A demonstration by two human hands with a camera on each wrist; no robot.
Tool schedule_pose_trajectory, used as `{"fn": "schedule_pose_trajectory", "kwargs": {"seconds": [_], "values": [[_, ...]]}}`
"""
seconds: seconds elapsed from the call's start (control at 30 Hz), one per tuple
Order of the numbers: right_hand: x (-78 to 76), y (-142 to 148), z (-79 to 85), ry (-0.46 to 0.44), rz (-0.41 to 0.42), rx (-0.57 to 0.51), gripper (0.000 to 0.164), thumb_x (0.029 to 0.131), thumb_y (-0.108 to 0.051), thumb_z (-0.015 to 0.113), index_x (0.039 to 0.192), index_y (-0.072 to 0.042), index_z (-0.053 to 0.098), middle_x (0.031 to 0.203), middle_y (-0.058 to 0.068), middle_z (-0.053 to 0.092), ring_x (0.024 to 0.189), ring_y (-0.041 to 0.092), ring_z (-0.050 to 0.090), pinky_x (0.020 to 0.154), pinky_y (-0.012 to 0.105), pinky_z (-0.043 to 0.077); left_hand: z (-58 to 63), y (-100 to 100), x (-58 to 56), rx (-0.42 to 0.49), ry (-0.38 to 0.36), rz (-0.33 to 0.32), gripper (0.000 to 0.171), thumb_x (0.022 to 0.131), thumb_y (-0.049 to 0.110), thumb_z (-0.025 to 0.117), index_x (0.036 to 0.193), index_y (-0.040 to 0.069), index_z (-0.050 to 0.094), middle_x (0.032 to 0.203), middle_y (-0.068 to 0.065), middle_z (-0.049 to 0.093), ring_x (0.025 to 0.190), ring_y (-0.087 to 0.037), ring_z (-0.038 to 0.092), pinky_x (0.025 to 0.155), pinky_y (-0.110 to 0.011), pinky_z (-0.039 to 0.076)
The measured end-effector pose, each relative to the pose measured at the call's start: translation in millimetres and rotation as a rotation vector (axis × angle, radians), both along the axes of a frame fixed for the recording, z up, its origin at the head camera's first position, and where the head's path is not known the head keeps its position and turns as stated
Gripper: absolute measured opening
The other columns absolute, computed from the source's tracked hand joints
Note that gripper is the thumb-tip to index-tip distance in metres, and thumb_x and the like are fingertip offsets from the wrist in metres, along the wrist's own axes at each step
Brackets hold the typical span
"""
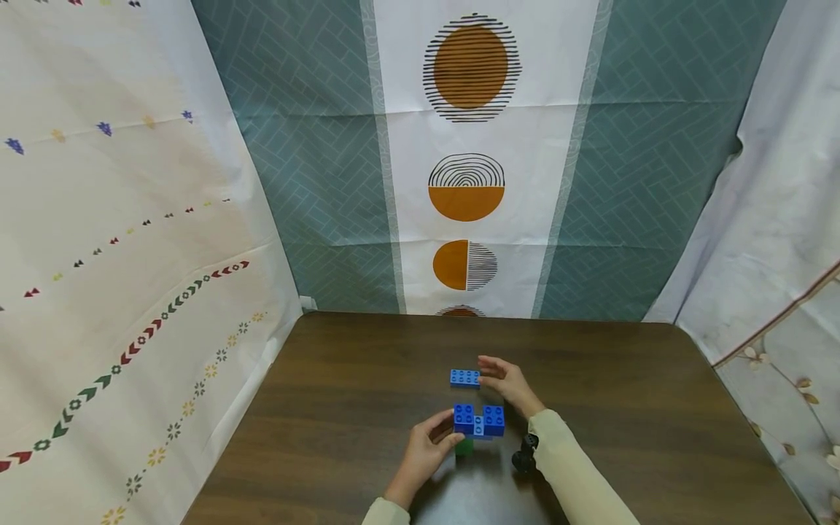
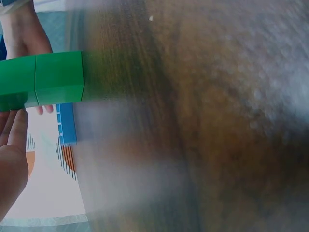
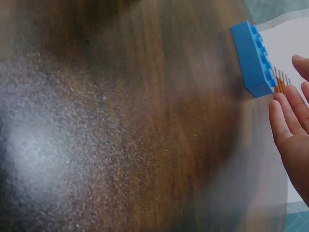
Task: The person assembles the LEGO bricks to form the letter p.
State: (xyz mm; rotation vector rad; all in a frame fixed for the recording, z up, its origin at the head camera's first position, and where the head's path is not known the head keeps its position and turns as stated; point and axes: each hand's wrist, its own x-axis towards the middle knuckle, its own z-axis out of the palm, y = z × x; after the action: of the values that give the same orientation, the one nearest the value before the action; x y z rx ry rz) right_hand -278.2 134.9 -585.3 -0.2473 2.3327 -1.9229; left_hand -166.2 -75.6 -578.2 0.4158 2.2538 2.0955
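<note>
A stack of toy building bricks (image 1: pixel 464 418) stands over the near part of the table, with two dark blue bricks on top of a light blue one and green bricks (image 2: pixel 59 77) underneath. My left hand (image 1: pixel 423 448) holds this stack from its left side, thumb in front and fingers behind. Beyond it lies a separate light blue brick (image 1: pixel 464 378), studs up. Close to that brick's right end is my right hand (image 1: pixel 512 383), fingers extended and apart, holding nothing. In the right wrist view, the fingertips (image 3: pixel 275 108) appear just beside the light blue brick (image 3: pixel 253 60).
The brown wooden table (image 1: pixel 367 364) reaches back to a teal and white patterned cloth (image 1: pixel 315 146). White printed cloths hang at the left and right. A small black object (image 1: pixel 525 453) sits by the right sleeve (image 1: pixel 564 452).
</note>
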Motion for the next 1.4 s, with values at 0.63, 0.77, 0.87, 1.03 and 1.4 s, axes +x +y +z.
{"fn": "schedule_pose_trajectory", "kwargs": {"seconds": [0.63, 0.77, 0.87, 1.03, 1.4], "values": [[-4.8, -8.1, -15.7, -0.055, -0.051, 0.118, 0.041, 0.085, 0.001, 0.07, 0.125, 0.0, 0.062, 0.121, 0.017, 0.063, 0.113, 0.034, 0.057, 0.094, 0.046, 0.051, -1.0, 0.7, 1.7, 0.053, 0.011, -0.003, 0.04, 0.086, 0.002, 0.07, 0.122, -0.012, 0.057, 0.117, -0.028, 0.062, 0.108, -0.03, 0.062, 0.089, -0.027, 0.053], [-7.1, -8.5, -18.4, -0.06, -0.065, 0.139, 0.038, 0.084, 0.001, 0.071, 0.121, -0.003, 0.065, 0.118, 0.015, 0.065, 0.109, 0.031, 0.059, 0.091, 0.044, 0.052, 3.5, 1.0, 3.3, 0.062, -0.003, 0.0, 0.039, 0.086, -0.001, 0.069, 0.122, -0.012, 0.058, 0.117, -0.027, 0.062, 0.108, -0.03, 0.062, 0.089, -0.025, 0.052], [-7.9, -8.9, -19.4, -0.063, -0.07, 0.147, 0.037, 0.083, 0.002, 0.072, 0.119, -0.004, 0.066, 0.116, 0.014, 0.065, 0.105, 0.029, 0.061, 0.09, 0.043, 0.053, 4.5, 0.9, 3.4, 0.058, -0.004, -0.001, 0.039, 0.086, -0.001, 0.069, 0.122, -0.012, 0.058, 0.117, -0.028, 0.062, 0.108, -0.03, 0.062, 0.089, -0.026, 0.053], [-6.6, -8.9, -17.4, -0.045, -0.074, 0.16, 0.034, 0.083, 0.004, 0.071, 0.116, -0.001, 0.067, 0.112, 0.014, 0.066, 0.101, 0.029, 0.062, 0.087, 0.042, 0.054, 1.0, 0.4, 2.2, 0.042, -0.006, 0.002, 0.04, 0.087, 0.002, 0.069, 0.123, -0.011, 0.058, 0.118, -0.027, 0.062, 0.109, -0.03, 0.062, 0.089, -0.028, 0.053], [-4.7, -8.4, -11.4, -0.03, -0.06, 0.169, 0.032, 0.082, 0.004, 0.072, 0.114, -0.002, 0.068, 0.111, 0.014, 0.066, 0.1, 0.029, 0.063, 0.087, 0.043, 0.055, -0.2, 0.2, 0.3, 0.017, -0.028, 0.001, 0.04, 0.086, -0.001, 0.068, 0.124, -0.01, 0.057, 0.12, -0.027, 0.061, 0.112, -0.038, 0.059, 0.09, -0.031, 0.053]]}}
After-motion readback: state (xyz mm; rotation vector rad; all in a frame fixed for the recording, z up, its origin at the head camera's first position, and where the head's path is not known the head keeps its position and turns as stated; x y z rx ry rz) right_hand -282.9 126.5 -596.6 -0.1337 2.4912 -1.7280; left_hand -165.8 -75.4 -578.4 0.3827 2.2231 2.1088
